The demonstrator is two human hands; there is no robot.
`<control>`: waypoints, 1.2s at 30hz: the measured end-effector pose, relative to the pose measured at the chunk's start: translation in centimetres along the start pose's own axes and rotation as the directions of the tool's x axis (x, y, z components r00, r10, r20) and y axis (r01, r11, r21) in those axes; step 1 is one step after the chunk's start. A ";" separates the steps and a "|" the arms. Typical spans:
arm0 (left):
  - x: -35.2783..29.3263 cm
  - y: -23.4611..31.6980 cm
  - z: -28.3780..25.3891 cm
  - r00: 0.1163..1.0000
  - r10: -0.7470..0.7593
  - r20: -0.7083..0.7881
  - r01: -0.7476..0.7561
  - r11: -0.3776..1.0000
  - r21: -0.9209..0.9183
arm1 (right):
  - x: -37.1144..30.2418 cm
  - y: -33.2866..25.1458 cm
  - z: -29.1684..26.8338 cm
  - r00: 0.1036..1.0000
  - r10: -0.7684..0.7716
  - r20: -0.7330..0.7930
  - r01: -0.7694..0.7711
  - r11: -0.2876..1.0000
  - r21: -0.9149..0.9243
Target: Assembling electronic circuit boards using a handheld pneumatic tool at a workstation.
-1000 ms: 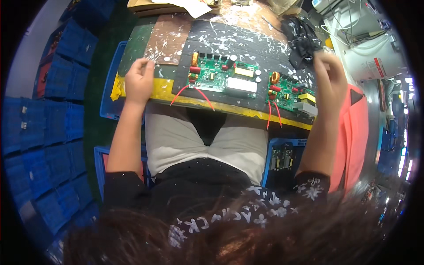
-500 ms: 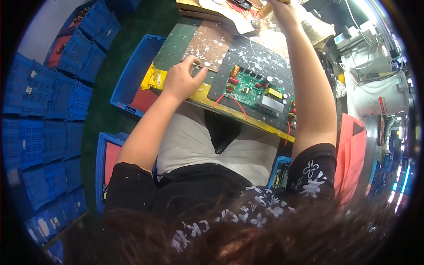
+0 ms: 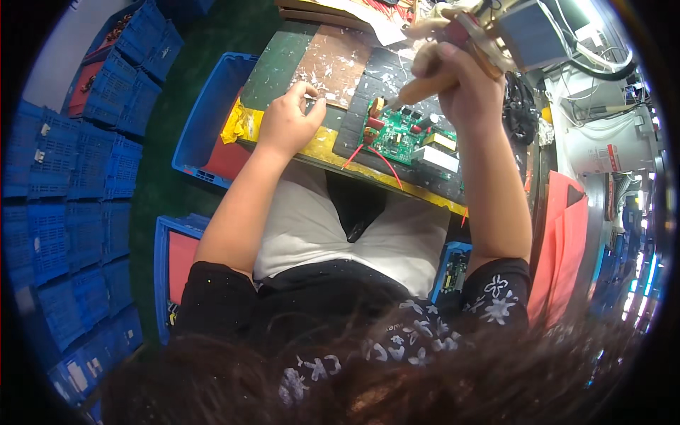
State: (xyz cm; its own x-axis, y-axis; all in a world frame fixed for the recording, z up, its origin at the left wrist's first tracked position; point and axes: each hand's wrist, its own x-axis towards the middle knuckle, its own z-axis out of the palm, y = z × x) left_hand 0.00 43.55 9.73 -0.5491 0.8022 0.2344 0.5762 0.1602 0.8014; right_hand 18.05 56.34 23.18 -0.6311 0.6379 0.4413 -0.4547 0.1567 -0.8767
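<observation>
A green circuit board (image 3: 402,146), with coils, capacitors and a white block on it, lies on a dark mat near the table's front edge. Two red wires hang from its left end over the yellow edge. My right hand (image 3: 473,92) is closed around what looks like a glue gun (image 3: 425,88), its tan, tapered nose pointing down-left at the board's far left corner. Whether the tip touches the board I cannot tell. My left hand (image 3: 287,126) rests on the table edge left of the board, fingers loosely bent, thumb apart, nothing in it.
White scraps dot the worn table top (image 3: 333,64). A yellow wrapping (image 3: 241,124) covers the table's left corner. Blue crates stand below it (image 3: 205,113) and in stacks on the left (image 3: 88,234). White cables (image 3: 602,67) run at the upper right; red sheets (image 3: 556,241) hang beside my right arm.
My right hand has come back from the table's far side toward the board, bringing the glue gun over it. The left hand has barely moved.
</observation>
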 end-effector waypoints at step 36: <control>0.2 0.7 0.1 0.992 -0.093 0.084 0.085 0.992 0.090 | -1.5 5.5 -3.7 0.977 -0.084 -0.197 0.046 0.980 -0.191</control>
State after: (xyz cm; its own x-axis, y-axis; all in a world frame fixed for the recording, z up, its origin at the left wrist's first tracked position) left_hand 0.39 43.89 10.31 -0.5474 0.8293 0.1121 0.5795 0.2790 0.7657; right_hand 18.80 59.03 17.01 -0.4549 0.7582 0.4670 -0.3542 0.3271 -0.8761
